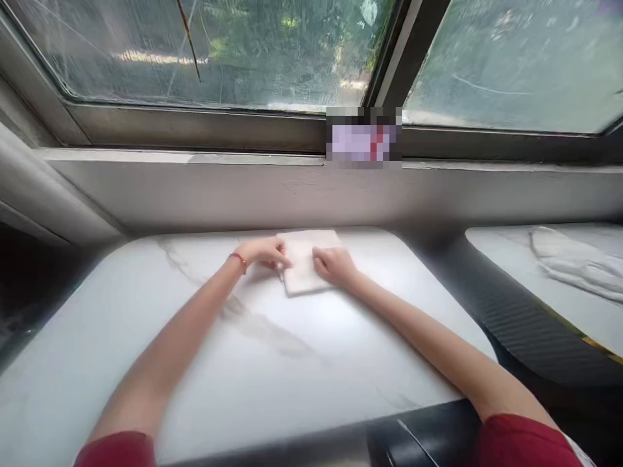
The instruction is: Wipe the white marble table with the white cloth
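White cloth on marbled table

Smeared window panes above a pale wall, rumpled white fabric on a second table

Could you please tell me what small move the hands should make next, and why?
Perhaps smooth the left edge of the white cloth with the left hand, since its fingers are at that edge; the right hand, on the cloth's right side, could steady it.
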### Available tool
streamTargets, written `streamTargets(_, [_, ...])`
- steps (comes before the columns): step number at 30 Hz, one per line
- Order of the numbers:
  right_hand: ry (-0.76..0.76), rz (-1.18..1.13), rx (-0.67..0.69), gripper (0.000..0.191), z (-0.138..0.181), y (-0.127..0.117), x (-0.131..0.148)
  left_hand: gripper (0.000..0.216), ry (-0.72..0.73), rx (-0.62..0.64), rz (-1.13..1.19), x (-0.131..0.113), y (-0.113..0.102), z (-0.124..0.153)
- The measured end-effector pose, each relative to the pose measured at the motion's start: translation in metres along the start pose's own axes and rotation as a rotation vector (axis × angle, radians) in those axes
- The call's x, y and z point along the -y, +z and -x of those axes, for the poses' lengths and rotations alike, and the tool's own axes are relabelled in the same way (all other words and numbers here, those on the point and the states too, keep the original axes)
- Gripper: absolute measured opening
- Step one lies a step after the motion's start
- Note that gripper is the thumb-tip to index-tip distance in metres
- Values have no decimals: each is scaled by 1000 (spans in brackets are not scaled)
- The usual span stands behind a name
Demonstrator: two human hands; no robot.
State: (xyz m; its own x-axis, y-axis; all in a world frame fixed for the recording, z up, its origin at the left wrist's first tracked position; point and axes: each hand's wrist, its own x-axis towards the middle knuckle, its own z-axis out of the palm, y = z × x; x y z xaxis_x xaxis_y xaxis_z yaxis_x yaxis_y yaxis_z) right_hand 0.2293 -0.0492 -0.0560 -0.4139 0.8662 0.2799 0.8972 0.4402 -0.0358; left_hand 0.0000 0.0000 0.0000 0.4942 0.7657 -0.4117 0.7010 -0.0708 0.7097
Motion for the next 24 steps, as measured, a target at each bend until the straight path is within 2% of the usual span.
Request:
streamTargets(10, [-23,-17,-52,25,0,3,-5,51,-6,-7,-36,1,-1,-1])
streamTargets(16, [-66,-40,-127,23,1,10,-9,45,-5,-21,-133,-1,0,1])
streamTargets(18, [-90,-51,-162,21,1,11,-9,39,9,-78,-253,-7,3,6])
streamTargets(22, [-170,-61,-250,26,-1,13,-11,21,116,-321,-629,-25,18,13])
streamTargets(24, [-211,-65,-305,34,-3,16,-13,25,205,-435,-785,-30,29,12])
